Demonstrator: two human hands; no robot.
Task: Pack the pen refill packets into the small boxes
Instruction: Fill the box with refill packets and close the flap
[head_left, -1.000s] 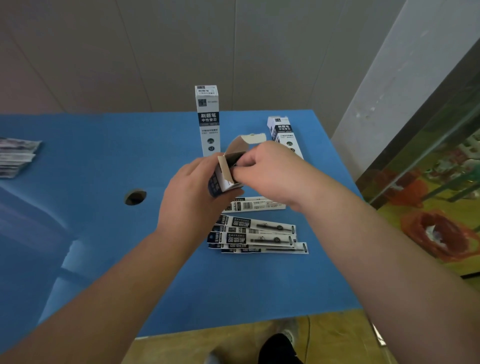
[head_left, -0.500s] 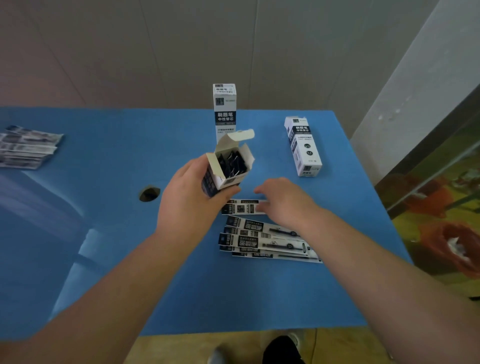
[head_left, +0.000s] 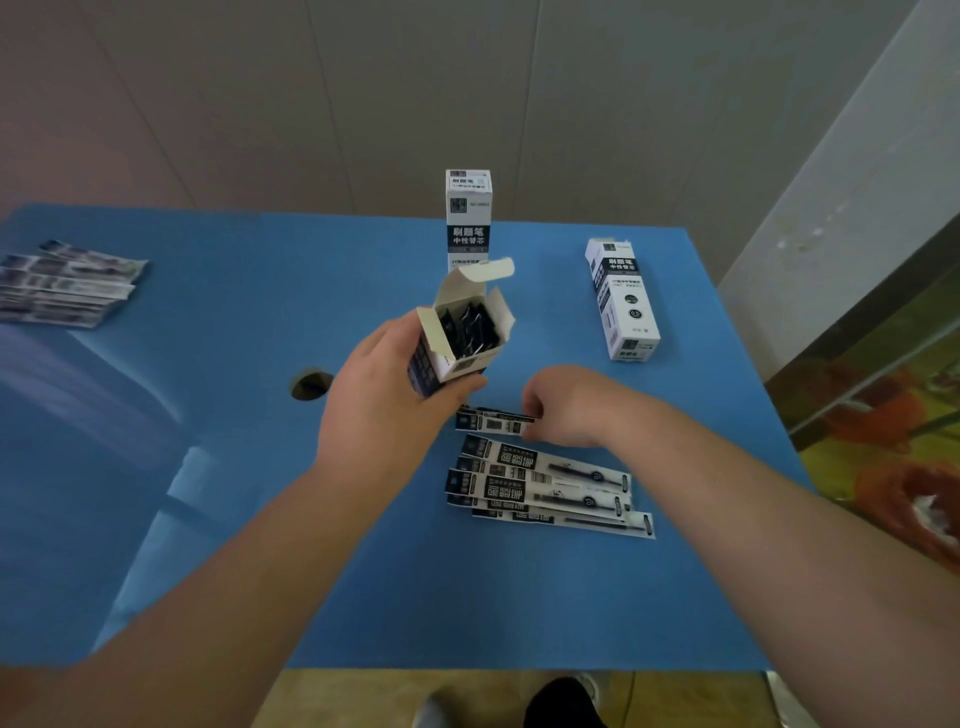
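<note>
Right hand (head_left: 563, 408) gone from box mouth down to table, now pinching next refill packet (head_left: 493, 420). Left hand (head_left: 387, 410) grips open box (head_left: 457, 338), part-filled. Loading cycle continues; loose packets (head_left: 545, 486) remain.

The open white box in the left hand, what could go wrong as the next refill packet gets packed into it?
1. The open white cardboard box already looks crowded with dark packets; another could jam or bend at the mouth.
2. The left hand holds the box tilted in the air, so a push might shift it in the grip.
3. The right hand pinches a white-and-black refill packet just above the loose packet pile; lifting it could scatter them.
</note>
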